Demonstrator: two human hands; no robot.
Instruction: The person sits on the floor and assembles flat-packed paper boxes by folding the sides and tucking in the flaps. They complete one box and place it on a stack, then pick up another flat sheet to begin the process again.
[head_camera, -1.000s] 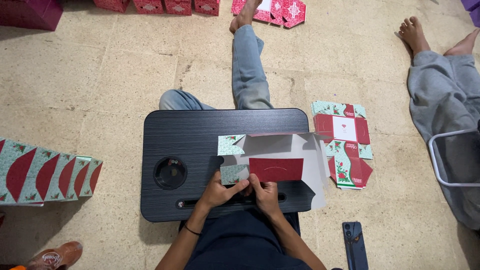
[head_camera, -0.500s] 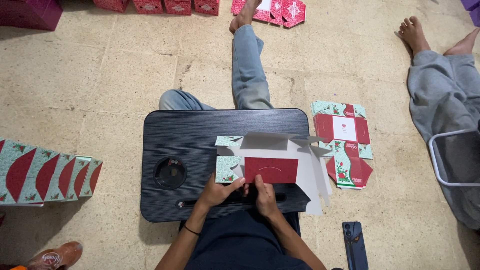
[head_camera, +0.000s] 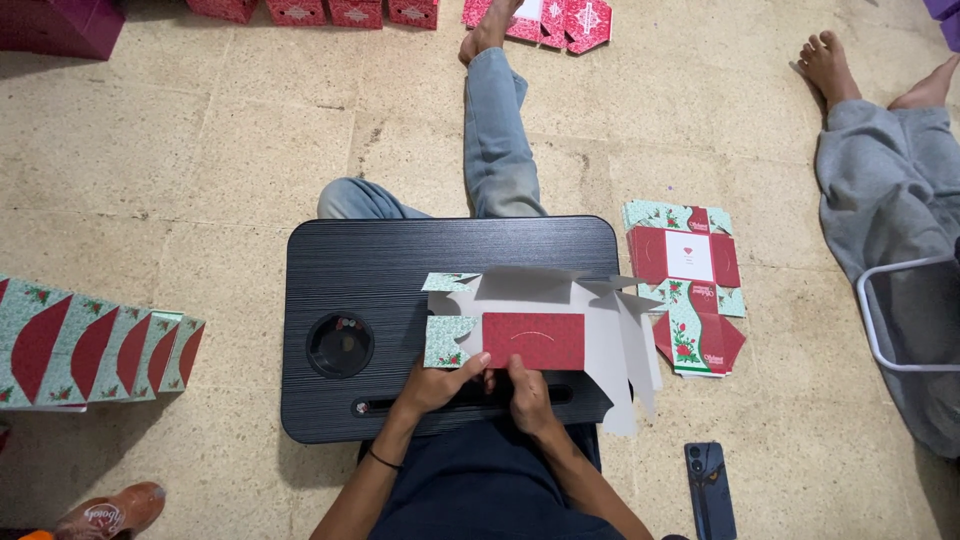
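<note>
A half-folded cardboard box blank (head_camera: 540, 325), grey inside with a red panel and mint floral flaps, lies on the black lap table (head_camera: 370, 270). My left hand (head_camera: 432, 385) pinches the near left corner of the blank below a mint flap. My right hand (head_camera: 528, 395) grips the near edge of the red panel. Both hands sit close together at the table's near edge. The blank's grey flaps spread out to the right past the table edge.
A stack of flat red-and-mint box blanks (head_camera: 688, 285) lies on the floor right of the table. Folded mint-and-red boxes (head_camera: 85, 345) line up at the left. A dark phone (head_camera: 710, 490) lies near right. Another person's legs (head_camera: 890, 190) and a white frame (head_camera: 905, 315) are at the right. Red boxes (head_camera: 320, 12) stand far back.
The blank has been opened out and turned, so the red panel now faces up and wider. Both hands shifted slightly to its near edge.
</note>
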